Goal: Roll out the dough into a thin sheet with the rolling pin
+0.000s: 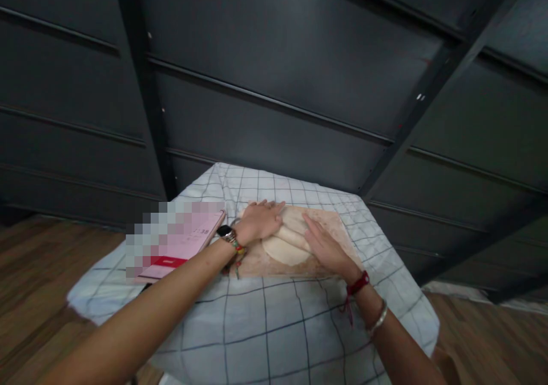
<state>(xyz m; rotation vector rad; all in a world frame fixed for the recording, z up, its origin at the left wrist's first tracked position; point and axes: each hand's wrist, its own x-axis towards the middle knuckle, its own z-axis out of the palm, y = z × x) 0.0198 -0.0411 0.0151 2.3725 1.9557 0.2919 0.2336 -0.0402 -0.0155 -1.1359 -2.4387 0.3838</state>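
Observation:
A flat round of pale dough (286, 252) lies on a brownish board (334, 223). Across its middle runs a long, pale, rounded ridge (294, 236); whether this is a rolling pin or a rolled fold of dough I cannot tell. My left hand (260, 223) rests at the left end of the ridge, palm down, fingers stretched out and apart. At the right end lies my right hand (324, 246), its fingers extended flat over dough and ridge. The palms hide both ends of the ridge.
A white checked cloth (280, 311) covers the small table. Left of the board lies a large pink, screen-like item (188, 242), partly pixelated. Dark panelled drawers or cabinets (274, 100) rise close behind the table. Wooden floor (492, 339) shows on both sides.

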